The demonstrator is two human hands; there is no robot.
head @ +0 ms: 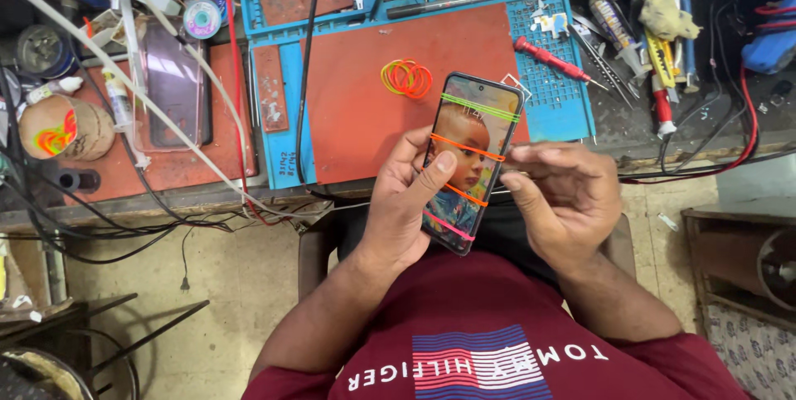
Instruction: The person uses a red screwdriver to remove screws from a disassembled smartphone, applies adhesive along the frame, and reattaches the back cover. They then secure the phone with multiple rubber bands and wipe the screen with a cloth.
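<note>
My left hand [404,205] holds a smartphone [469,160] upright over my lap, thumb lying on its lit screen. Several coloured rubber bands, green, orange and pink, are stretched across the phone. My right hand [562,193] is at the phone's right edge, fingers pinched against it near the orange band. A small pile of loose rubber bands [406,78] lies on the red work mat [356,101] just beyond the phone.
A blue repair mat [555,93] frames the red one. A red-handled screwdriver [551,60] and tweezers lie at right. Another phone [172,89] rests on a red mat at left. Cables [166,126] cross the bench; glue tubes and rags crowd the back right.
</note>
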